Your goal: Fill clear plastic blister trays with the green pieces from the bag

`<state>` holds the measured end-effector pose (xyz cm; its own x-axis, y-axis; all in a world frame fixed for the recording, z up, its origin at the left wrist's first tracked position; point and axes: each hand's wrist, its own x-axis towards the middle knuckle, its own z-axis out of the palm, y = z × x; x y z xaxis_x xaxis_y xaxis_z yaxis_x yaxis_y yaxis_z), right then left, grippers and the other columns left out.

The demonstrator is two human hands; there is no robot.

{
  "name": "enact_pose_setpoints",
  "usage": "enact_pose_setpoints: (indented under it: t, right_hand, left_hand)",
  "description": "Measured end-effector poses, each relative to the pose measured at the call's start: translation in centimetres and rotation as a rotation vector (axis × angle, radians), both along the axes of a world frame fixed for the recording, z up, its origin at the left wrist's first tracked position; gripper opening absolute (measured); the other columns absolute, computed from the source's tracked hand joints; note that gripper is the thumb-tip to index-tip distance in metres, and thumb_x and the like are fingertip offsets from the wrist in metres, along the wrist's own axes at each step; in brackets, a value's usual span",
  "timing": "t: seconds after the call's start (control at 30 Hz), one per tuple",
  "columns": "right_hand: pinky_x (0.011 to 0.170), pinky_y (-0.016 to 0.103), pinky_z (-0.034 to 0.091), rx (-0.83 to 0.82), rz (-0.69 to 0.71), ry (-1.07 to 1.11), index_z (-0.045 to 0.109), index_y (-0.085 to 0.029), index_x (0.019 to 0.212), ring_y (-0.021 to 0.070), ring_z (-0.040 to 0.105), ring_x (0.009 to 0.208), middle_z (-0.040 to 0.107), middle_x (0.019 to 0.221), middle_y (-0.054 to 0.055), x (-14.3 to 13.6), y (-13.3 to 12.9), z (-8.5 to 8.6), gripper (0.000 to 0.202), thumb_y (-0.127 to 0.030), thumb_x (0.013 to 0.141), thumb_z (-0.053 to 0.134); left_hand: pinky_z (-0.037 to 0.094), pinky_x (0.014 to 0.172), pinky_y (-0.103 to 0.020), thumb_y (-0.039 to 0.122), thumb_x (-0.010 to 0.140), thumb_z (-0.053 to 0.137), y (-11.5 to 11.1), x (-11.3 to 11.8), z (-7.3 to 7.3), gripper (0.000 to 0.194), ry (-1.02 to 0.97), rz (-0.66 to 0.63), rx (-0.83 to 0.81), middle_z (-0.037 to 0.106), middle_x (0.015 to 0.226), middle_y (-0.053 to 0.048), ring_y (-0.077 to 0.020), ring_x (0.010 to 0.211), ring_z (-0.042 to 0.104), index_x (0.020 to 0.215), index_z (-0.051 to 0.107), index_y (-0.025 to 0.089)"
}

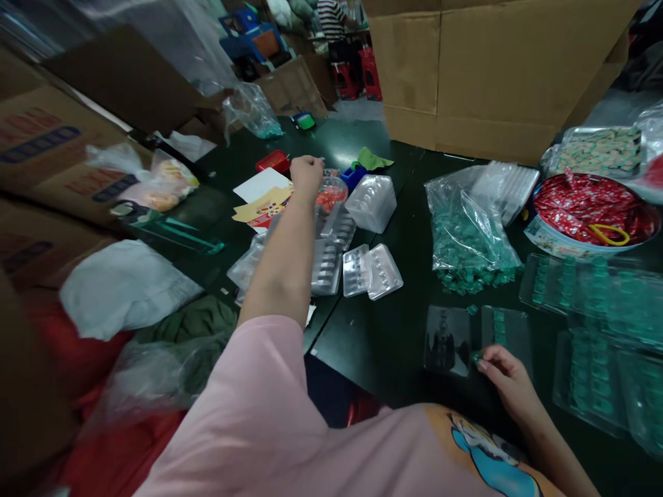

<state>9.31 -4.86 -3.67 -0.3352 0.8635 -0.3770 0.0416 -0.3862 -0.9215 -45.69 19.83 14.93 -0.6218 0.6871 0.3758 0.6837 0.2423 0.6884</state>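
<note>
My left hand (306,171) reaches far forward, fingers closed, at the edge of a clear tub of orange-red pieces (331,193); what it grips is too small to name. My right hand (501,369) pinches a small green piece (476,357) low over the table, between two clear trays. The left one (446,342) shows bare slots, while the right one (505,331) has green pieces in it. Behind them, a clear bag of green pieces (460,235) lies open with pieces spilling from its mouth.
Filled green trays (595,293) lie at the right, below a tub of red wrappers (590,207). Clear plastic trays (326,266) and a stacked block (371,202) sit mid-table. Cardboard (492,76) stands behind. Bagged items (160,183) and a white bag (124,286) are left.
</note>
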Motion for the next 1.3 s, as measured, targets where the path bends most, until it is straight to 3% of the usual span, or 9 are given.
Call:
enact_pose_setpoints:
  t: [0.1, 0.2, 0.37, 0.47, 0.53, 0.63, 0.87, 1.07, 1.3]
  right_hand:
    - [0.064, 0.026, 0.043, 0.049, -0.01, -0.015, 0.06, -0.022, 0.076, 0.0153, 0.051, 0.068, 0.056, 0.074, 0.0, 0.5, -0.2, 0.1, 0.026, -0.044, 0.073, 0.075]
    - [0.066, 0.026, 0.044, 0.122, -0.006, -0.036, 0.06, -0.022, 0.076, 0.016, 0.052, 0.071, 0.057, 0.076, 0.001, 1.0, -0.5, 0.8, 0.024, -0.042, 0.075, 0.073]
    - [0.068, 0.028, 0.046, 0.251, 0.013, -0.021, 0.061, -0.023, 0.075, 0.018, 0.054, 0.074, 0.058, 0.079, 0.003, 2.4, -1.0, 2.3, 0.017, -0.038, 0.077, 0.07]
    - [0.071, 0.03, 0.048, 0.259, 0.0, -0.027, 0.063, -0.024, 0.079, 0.0197, 0.057, 0.078, 0.06, 0.081, 0.003, 3.8, -1.6, 2.1, 0.015, -0.038, 0.078, 0.07]
    - [0.073, 0.032, 0.049, 0.214, -0.028, -0.035, 0.063, -0.025, 0.084, 0.021, 0.059, 0.08, 0.063, 0.084, 0.004, 4.7, -2.1, 1.4, 0.017, -0.039, 0.078, 0.071]
    - [0.074, 0.033, 0.05, 0.133, -0.049, -0.018, 0.061, -0.025, 0.087, 0.021, 0.062, 0.08, 0.066, 0.084, 0.004, 5.7, -2.9, 0.5, 0.023, -0.04, 0.076, 0.074]
    - [0.07, 0.028, 0.049, 0.068, -0.046, 0.023, 0.052, -0.024, 0.076, 0.0177, 0.06, 0.077, 0.063, 0.081, 0.001, 6.7, -4.5, 0.0, 0.029, -0.038, 0.072, 0.077]
    - [0.066, 0.028, 0.048, 0.061, -0.011, -0.05, 0.047, -0.023, 0.071, 0.0172, 0.059, 0.072, 0.065, 0.077, 0.002, 6.2, -5.1, 0.3, 0.033, -0.039, 0.073, 0.076]
    - [0.061, 0.026, 0.042, 0.076, -0.035, -0.008, 0.049, -0.022, 0.071, 0.0128, 0.052, 0.065, 0.06, 0.072, -0.001, 4.6, -4.6, 1.3, 0.029, -0.036, 0.072, 0.073]
  left_hand:
    - [0.039, 0.105, -0.036, 0.006, 0.076, 0.06, -2.0, 6.0, 1.2, 0.02, 0.038, -0.039, 0.038, 0.063, 0.117, -0.014, -0.0235, 0.117, 0.055, 0.095, 0.067, 0.009]
    - [0.046, 0.098, -0.038, 0.014, 0.086, 0.056, -7.7, 16.5, 0.6, 0.014, -0.04, -0.391, 0.067, 0.068, 0.104, -0.008, -0.022, 0.104, 0.061, 0.094, 0.068, 0.015]
    - [0.048, 0.098, -0.035, 0.03, 0.091, 0.057, -20.7, 34.1, -7.0, 0.018, -0.43, -1.126, -0.183, 0.07, 0.111, -0.008, -0.0208, 0.106, 0.064, 0.09, 0.073, 0.02]
    - [0.047, 0.097, -0.032, 0.029, 0.09, 0.059, -25.1, 39.0, -12.2, 0.025, -0.727, -1.163, -0.422, 0.069, 0.115, -0.009, -0.0194, 0.107, 0.064, 0.107, 0.073, 0.019]
    - [0.049, 0.092, -0.031, 0.03, 0.089, 0.06, -26.5, 40.2, -14.4, 0.028, -0.935, -1.068, -0.545, 0.072, 0.105, -0.008, -0.0173, 0.096, 0.066, 0.111, 0.072, 0.017]
    - [0.05, 0.088, -0.032, 0.035, 0.084, 0.067, -27.5, 40.5, -15.7, 0.034, -1.169, -0.971, -0.673, 0.071, 0.086, -0.005, -0.0148, 0.084, 0.065, 0.111, 0.072, 0.014]
    - [0.044, 0.096, -0.033, 0.046, 0.062, 0.085, -28.8, 40.6, -15.5, 0.042, -1.238, -1.114, -0.549, 0.067, 0.099, -0.005, -0.0162, 0.095, 0.061, 0.09, 0.073, 0.016]
    - [0.044, 0.087, -0.029, 0.05, 0.065, 0.082, -29.6, 40.7, -15.2, 0.042, -1.32, -1.027, -0.629, 0.068, 0.085, -0.003, -0.0141, 0.082, 0.06, 0.088, 0.071, 0.015]
    - [0.045, 0.074, -0.026, 0.029, 0.063, 0.081, -29.0, 40.6, -16.3, 0.022, -1.293, -0.851, -0.658, 0.065, 0.075, 0.0, -0.0121, 0.071, 0.057, 0.077, 0.069, 0.017]
